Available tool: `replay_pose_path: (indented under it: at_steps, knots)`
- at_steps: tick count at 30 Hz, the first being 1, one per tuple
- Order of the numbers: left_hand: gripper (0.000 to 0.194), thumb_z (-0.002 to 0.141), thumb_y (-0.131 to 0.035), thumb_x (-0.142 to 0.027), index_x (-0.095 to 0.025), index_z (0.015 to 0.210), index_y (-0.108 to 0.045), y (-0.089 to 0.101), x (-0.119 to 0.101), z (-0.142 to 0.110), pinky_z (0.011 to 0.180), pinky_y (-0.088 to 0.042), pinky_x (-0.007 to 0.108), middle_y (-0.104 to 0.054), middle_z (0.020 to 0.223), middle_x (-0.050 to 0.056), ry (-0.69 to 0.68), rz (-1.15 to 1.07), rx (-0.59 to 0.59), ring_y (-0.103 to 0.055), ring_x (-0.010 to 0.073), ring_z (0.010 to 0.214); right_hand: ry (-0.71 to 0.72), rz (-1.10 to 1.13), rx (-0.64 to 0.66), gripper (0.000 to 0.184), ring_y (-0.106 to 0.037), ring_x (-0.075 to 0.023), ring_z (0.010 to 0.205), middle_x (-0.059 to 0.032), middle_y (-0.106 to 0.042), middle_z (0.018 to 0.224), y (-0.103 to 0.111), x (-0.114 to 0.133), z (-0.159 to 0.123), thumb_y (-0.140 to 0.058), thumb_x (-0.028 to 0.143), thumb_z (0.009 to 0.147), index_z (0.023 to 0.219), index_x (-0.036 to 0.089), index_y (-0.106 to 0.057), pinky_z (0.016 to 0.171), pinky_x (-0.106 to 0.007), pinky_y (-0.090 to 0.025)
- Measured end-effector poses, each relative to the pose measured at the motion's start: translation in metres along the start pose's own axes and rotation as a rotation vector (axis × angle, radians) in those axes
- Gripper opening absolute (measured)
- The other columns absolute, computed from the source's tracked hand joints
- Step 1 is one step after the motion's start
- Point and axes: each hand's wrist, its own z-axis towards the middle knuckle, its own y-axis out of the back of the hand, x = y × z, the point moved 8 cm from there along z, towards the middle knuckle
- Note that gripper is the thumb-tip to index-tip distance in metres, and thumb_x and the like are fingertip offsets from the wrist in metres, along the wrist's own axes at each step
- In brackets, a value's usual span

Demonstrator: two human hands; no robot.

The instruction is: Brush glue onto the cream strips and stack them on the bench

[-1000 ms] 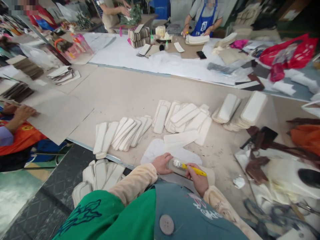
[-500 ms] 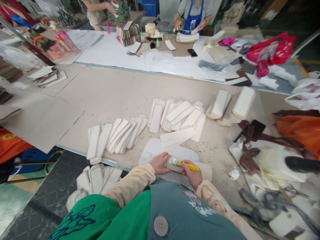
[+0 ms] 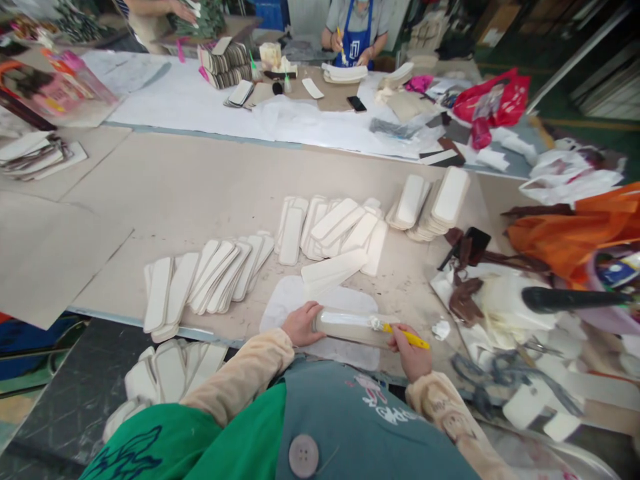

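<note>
My right hand (image 3: 411,352) grips a brush with a yellow handle (image 3: 411,336). White paste coats the brush's tip, which rests on a long rounded strip (image 3: 345,331). A glossy wet band runs along the strip from its left end to the brush. At that left end my left hand (image 3: 303,324) is closed on the strip, thumb on top. Under the strip lies a white sheet (image 3: 285,301) with rounded corners. Just beyond, a loose pale strip (image 3: 333,270) leans towards a spread pile of strips (image 3: 345,227).
Fanned strips (image 3: 210,277) lie to the left, stacked strips (image 3: 447,200) at the back right. A tub of paste (image 3: 520,310) with a black-handled tool stands right, near grey cloth ties (image 3: 480,383). Across the table, a person in a blue apron (image 3: 355,43) holds a yellow-handled brush.
My right hand has drawn the brush to the right along the strip, leaving a wet white band behind it. My left hand still holds the left end. The camera view has shifted right.
</note>
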Motion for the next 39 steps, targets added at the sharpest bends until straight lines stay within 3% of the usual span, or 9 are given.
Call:
replay_pose_path:
  at_steps: [8,12,15,23,27,33,39]
  knots:
    - [0.076,0.068,-0.072,-0.045,-0.02,0.133,-0.041,-0.003,0.004,0.0,0.101,-0.046,0.044,-0.045,0.133,0.014,0.026,0.02,-0.009,-0.051,0.0302,0.12,-0.028,-0.035,-0.149,0.047,-0.057,-0.0167,0.052,0.0,-0.062,0.058,0.056,-0.027,0.006,-0.059,0.062,0.072,0.089,0.018,-0.063,0.056,-0.031,-0.05]
    - [0.077,0.068,-0.072,-0.047,-0.02,0.133,-0.04,-0.002,0.003,0.0,0.101,-0.047,0.044,-0.044,0.134,0.015,0.029,0.019,-0.005,-0.051,0.0306,0.12,-0.001,-0.007,-0.187,0.047,-0.056,-0.0164,0.05,0.0001,-0.06,0.056,0.062,-0.02,-0.001,-0.062,0.062,0.07,0.086,0.018,-0.062,0.054,-0.031,-0.048]
    - [0.079,0.067,-0.073,-0.048,-0.022,0.134,-0.041,-0.001,0.002,-0.001,0.101,-0.046,0.043,-0.045,0.134,0.013,0.013,0.009,0.012,-0.052,0.03,0.119,0.063,0.08,-0.096,0.041,-0.054,-0.0156,0.051,0.0004,-0.06,0.058,0.04,-0.002,-0.008,-0.062,0.058,0.075,0.087,0.019,-0.061,0.053,-0.03,-0.047]
    - [0.079,0.067,-0.073,-0.05,-0.02,0.133,-0.042,0.0,0.001,-0.001,0.098,-0.047,0.045,-0.043,0.135,0.016,0.006,0.009,0.029,-0.053,0.031,0.118,0.117,0.125,0.337,0.039,-0.058,-0.016,0.055,-0.0003,-0.064,0.063,-0.08,0.031,-0.028,-0.055,0.055,0.083,0.096,0.019,-0.062,0.058,-0.029,-0.049]
    - [0.076,0.067,-0.072,-0.051,-0.022,0.131,-0.043,0.003,-0.003,0.0,0.097,-0.048,0.044,-0.046,0.132,0.014,-0.008,0.004,0.041,-0.055,0.0301,0.115,0.166,0.079,0.439,0.037,-0.06,-0.0148,0.056,0.0006,-0.065,0.064,-0.112,0.037,-0.032,-0.052,0.052,0.086,0.098,0.019,-0.063,0.061,-0.028,-0.049]
    - [0.074,0.069,-0.07,-0.052,-0.02,0.132,-0.044,0.003,-0.004,-0.001,0.095,-0.05,0.044,-0.046,0.132,0.015,-0.015,0.03,0.052,-0.057,0.0305,0.112,0.13,0.01,0.441,0.037,-0.06,-0.0159,0.056,0.0011,-0.066,0.064,-0.115,0.029,-0.031,-0.051,0.054,0.084,0.096,0.021,-0.063,0.062,-0.028,-0.049]
    - [0.078,0.068,-0.072,-0.05,-0.017,0.133,-0.043,-0.001,0.001,-0.002,0.098,-0.048,0.044,-0.045,0.134,0.017,-0.013,0.047,0.029,-0.055,0.0313,0.116,0.12,0.006,0.302,0.04,-0.058,-0.0156,0.053,0.0004,-0.065,0.062,-0.086,0.017,-0.032,-0.052,0.056,0.082,0.093,0.02,-0.065,0.057,-0.028,-0.048]
